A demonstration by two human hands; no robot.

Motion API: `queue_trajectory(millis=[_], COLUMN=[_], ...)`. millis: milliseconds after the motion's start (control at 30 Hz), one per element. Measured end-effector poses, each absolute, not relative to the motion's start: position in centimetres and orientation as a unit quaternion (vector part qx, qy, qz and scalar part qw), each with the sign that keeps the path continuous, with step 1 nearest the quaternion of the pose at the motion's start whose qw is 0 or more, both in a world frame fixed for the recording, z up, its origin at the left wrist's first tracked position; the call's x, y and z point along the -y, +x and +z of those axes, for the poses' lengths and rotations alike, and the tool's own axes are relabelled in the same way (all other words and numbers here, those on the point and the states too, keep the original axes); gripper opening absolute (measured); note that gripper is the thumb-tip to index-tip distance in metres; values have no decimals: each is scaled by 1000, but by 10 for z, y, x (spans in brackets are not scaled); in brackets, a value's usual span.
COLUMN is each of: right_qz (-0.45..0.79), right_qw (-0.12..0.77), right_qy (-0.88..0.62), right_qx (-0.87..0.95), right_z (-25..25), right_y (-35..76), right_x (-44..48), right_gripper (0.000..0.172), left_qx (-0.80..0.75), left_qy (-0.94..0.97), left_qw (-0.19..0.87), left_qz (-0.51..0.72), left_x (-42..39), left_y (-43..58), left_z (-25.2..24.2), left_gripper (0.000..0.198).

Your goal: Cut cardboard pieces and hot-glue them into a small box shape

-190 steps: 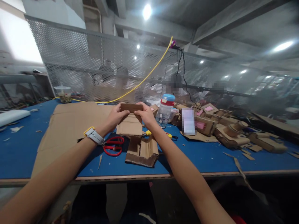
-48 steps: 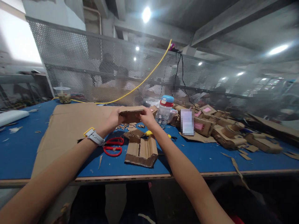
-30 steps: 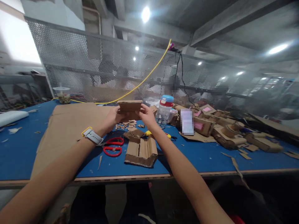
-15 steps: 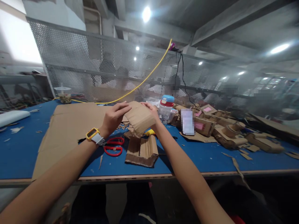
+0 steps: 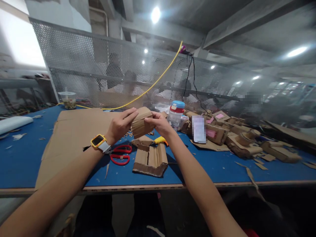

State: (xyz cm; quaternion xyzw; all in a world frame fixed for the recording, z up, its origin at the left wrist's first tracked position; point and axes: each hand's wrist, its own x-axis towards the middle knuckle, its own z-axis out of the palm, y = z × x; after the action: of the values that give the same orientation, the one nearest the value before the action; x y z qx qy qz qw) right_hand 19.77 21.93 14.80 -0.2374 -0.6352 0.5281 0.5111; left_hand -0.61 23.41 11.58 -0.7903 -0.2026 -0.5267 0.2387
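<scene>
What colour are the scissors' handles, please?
The scissors' handles are red, showing clearly in the head view.

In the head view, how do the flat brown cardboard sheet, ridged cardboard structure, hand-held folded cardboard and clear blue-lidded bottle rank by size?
1. Flat sheet
2. Ridged structure
3. Held cardboard and bottle: too alike to rank; both partly covered.

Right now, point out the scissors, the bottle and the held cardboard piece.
Scissors (image 5: 130, 150), head view: red upper handle loop.
Bottle (image 5: 175, 118), head view: clear body.
Held cardboard piece (image 5: 141, 125), head view: face toward the camera.
</scene>
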Motion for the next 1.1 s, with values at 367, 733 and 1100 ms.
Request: queue_trajectory(millis=[367, 733, 1100], right_qz=[484, 345, 285], right_qw=[515, 540, 540], right_qy=[-262, -339, -354], right_qx=[657, 688, 708], right_z=[143, 139, 138], right_y=[199, 201, 195], right_x=[-227, -240, -236], right_gripper=[35, 20, 28], left_qx=[262, 317, 364], left_qy=[-820, -780, -737], left_qw=[142, -32, -112], left_qz=[-488, -539, -558], left_x=[-232, -243, -227], left_y=[-3, -1, 9], left_z=[123, 129, 132], left_gripper=[51, 37, 30])
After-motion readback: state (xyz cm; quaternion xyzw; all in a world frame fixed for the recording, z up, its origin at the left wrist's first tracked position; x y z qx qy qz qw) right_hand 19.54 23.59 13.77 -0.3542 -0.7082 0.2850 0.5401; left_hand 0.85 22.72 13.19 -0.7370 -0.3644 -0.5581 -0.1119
